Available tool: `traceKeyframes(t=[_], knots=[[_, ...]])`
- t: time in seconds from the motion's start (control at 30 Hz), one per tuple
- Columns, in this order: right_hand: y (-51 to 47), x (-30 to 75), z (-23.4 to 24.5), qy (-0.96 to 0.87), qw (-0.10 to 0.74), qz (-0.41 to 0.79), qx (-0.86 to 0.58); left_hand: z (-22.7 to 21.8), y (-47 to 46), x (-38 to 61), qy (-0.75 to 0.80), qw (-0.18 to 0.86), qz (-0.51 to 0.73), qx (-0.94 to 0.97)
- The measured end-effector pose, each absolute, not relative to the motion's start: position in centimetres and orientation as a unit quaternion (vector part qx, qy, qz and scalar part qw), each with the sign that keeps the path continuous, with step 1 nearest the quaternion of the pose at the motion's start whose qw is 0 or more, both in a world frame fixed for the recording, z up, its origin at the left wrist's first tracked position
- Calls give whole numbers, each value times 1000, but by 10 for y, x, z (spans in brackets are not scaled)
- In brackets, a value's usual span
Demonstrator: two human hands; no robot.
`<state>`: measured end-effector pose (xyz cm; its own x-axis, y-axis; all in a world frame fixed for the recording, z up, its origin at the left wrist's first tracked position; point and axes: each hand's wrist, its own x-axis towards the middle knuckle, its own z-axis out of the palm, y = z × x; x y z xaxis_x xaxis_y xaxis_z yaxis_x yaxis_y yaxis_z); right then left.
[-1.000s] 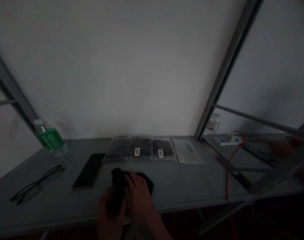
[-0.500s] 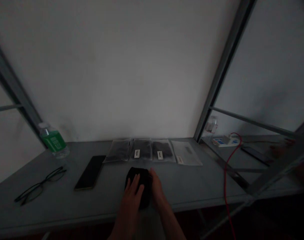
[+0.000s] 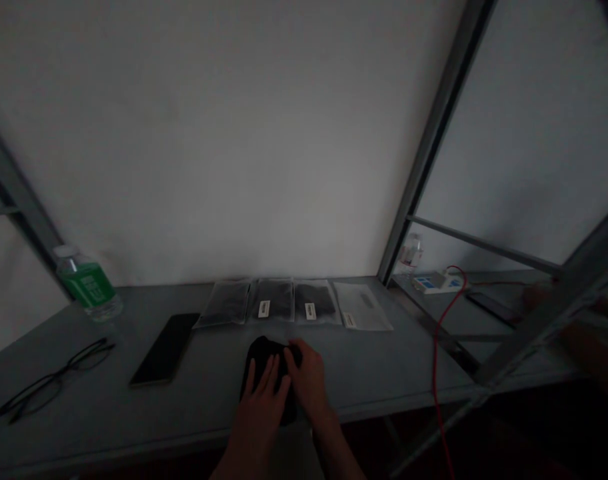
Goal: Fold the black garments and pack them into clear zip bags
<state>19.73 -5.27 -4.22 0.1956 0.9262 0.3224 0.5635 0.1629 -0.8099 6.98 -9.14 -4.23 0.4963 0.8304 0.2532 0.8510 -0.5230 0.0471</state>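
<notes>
A black, soft-looking folded cloth (image 3: 262,348) lies near the front edge of the grey shelf; its exact kind is too dark to make out. My left hand (image 3: 262,399) rests flat on top of it, fingers spread. At its upper right corner, my right hand (image 3: 307,373) has its fingers bent around the edge, gripping the cloth. Behind it, against the wall, lie three clear bags with dark contents, among them a left bag (image 3: 226,303), a middle bag (image 3: 277,300) and a right bag (image 3: 317,300). Beside them is a flat, pale translucent bag (image 3: 363,305).
On the left are a phone (image 3: 167,350), eyeglasses (image 3: 59,379) and a green-labelled bottle (image 3: 90,283). A red cable (image 3: 435,360) hangs past a metal frame (image 3: 514,333) on the right. Beyond it are a power strip (image 3: 439,283), another phone (image 3: 491,308) and another person's arm (image 3: 591,350).
My right hand has moved from the cloth's right side onto its upper right corner, fingers now curled over it. My left hand stays on top. The view has shifted slightly right.
</notes>
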Motion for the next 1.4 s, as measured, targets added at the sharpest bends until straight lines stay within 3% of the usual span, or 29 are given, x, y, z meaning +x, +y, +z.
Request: traceKeyframes(t=[0.3, 0.5, 0.7, 0.9, 1.1, 1.23, 1.4], knots=[[-53, 186, -50, -653, 394, 96, -640, -24, -106, 33, -408, -105, -198, -885], [-52, 175, -50, -671, 362, 23, -646, -3, -79, 27, -510, -225, -286, -779], [-47, 175, -48, -662, 358, 53, -656, -15, -41, 52, -603, -119, -260, -745], [-55, 181, -42, -582, 448, 166, -658, -30, -52, 61, -605, 60, -187, -772], [-65, 172, -32, -538, 463, 250, -659, -22, -55, 65, -648, 59, -203, -732], [-66, 169, -34, -533, 475, 262, -649, -13, -59, 67, -740, -31, -269, -615], [-68, 172, -41, -516, 512, 266, -633, 1, -47, 53, -746, -288, -279, -532]])
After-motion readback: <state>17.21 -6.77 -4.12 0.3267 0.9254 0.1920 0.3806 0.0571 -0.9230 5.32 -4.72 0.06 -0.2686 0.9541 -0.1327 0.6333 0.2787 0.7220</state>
